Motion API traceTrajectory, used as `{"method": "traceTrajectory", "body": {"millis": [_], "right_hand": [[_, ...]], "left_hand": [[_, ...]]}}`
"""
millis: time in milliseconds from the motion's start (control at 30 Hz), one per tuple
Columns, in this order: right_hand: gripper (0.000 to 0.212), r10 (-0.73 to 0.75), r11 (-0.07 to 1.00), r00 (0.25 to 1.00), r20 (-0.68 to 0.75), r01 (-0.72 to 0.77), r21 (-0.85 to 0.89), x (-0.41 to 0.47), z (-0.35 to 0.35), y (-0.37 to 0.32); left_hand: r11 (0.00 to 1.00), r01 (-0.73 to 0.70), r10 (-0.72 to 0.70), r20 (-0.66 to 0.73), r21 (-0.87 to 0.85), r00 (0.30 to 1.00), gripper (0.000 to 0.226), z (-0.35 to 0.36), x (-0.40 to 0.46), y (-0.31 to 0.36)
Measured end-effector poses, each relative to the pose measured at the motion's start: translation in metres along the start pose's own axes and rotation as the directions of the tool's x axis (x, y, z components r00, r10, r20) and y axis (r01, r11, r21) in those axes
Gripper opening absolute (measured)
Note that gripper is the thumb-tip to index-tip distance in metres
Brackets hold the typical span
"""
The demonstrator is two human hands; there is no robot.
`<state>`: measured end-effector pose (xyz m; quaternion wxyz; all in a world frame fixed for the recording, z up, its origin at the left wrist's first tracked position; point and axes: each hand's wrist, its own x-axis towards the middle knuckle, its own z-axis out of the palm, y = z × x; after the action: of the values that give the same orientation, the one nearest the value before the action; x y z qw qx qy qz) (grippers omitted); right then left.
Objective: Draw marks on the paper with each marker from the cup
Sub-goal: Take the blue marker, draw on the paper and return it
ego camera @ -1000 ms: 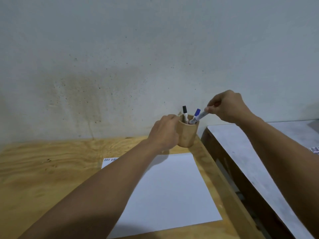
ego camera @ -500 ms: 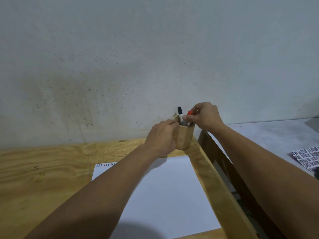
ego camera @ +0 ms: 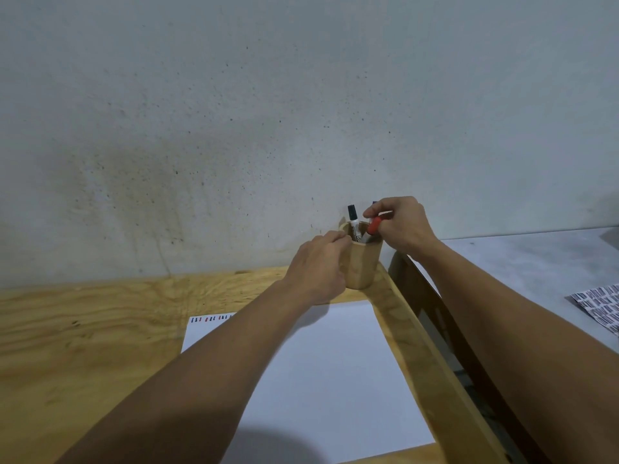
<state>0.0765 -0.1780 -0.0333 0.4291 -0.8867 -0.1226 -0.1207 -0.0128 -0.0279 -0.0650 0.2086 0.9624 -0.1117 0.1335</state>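
Observation:
A wooden cup [ego camera: 363, 262] stands at the far right corner of the plywood table [ego camera: 83, 346]. My left hand [ego camera: 318, 266] grips its left side. A black-capped marker [ego camera: 353, 219] stands upright in the cup. My right hand [ego camera: 402, 226] hovers over the rim, fingers closed on a red-capped marker [ego camera: 374, 226] that leans in the cup. A blue cap tip just shows behind my right fingers. The white paper [ego camera: 335, 380] lies in front of the cup, with a row of short red, blue and black marks [ego camera: 211, 318] along its top left edge.
A grey wall rises right behind the table. To the right, across a gap, a grey surface [ego camera: 519, 269] holds a printed patterned sheet [ego camera: 599, 306]. The table's right edge has a raised wooden rail [ego camera: 418, 346].
My right hand put the blue marker into the cup, then closed on the red-capped marker and has raised it slightly. My left hand stays on the cup.

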Motion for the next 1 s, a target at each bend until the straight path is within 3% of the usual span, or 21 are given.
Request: {"method": "traceTrajectory", "body": {"millis": [267,400,500,600,700,767,900,1000], "right_hand": [[0.021,-0.191,0.972,0.952,-0.241,0.218,0.09,0.008,-0.023,-0.027],[0.033,-0.199,0.93,0.93,-0.31,0.279,0.24,0.002,-0.041,-0.049],[0.031,-0.218,0.946,0.947,-0.235,0.264,0.187,-0.003,-0.046,-0.06],[0.022,-0.269,0.942,0.952,-0.148,0.292,0.164,-0.016,-0.037,-0.068],[0.018,-0.325,0.934,0.945,-0.043,0.328,0.144,-0.028,-0.026,-0.075],[0.018,-0.332,0.936,0.941,0.069,0.319,0.152,-0.035,-0.022,-0.079],[0.019,-0.272,0.95,0.933,0.235,0.221,0.22,-0.047,-0.015,-0.087],[0.023,-0.235,0.972,0.906,0.353,0.219,0.085,-0.053,-0.006,-0.089]], "left_hand": [[1.0,0.008,-0.008,0.023,-0.017,1.0,0.061,0.005,0.003,-0.004],[0.974,0.064,-0.056,0.042,-0.216,0.998,0.059,-0.001,0.006,-0.004],[0.882,0.133,-0.201,-0.106,-0.452,0.974,0.046,-0.024,0.007,0.005],[0.62,0.145,-0.404,-0.155,-0.771,0.902,0.035,-0.052,0.008,0.007],[0.429,0.069,-0.41,-0.126,-0.9,0.903,0.031,-0.075,0.004,0.003],[0.383,0.042,-0.378,-0.115,-0.923,0.919,0.026,-0.083,-0.002,-0.002],[0.38,0.046,-0.396,-0.118,-0.924,0.91,0.006,-0.086,-0.014,-0.014],[0.391,0.053,-0.427,-0.13,-0.919,0.895,0.005,-0.085,-0.023,-0.022]]}}
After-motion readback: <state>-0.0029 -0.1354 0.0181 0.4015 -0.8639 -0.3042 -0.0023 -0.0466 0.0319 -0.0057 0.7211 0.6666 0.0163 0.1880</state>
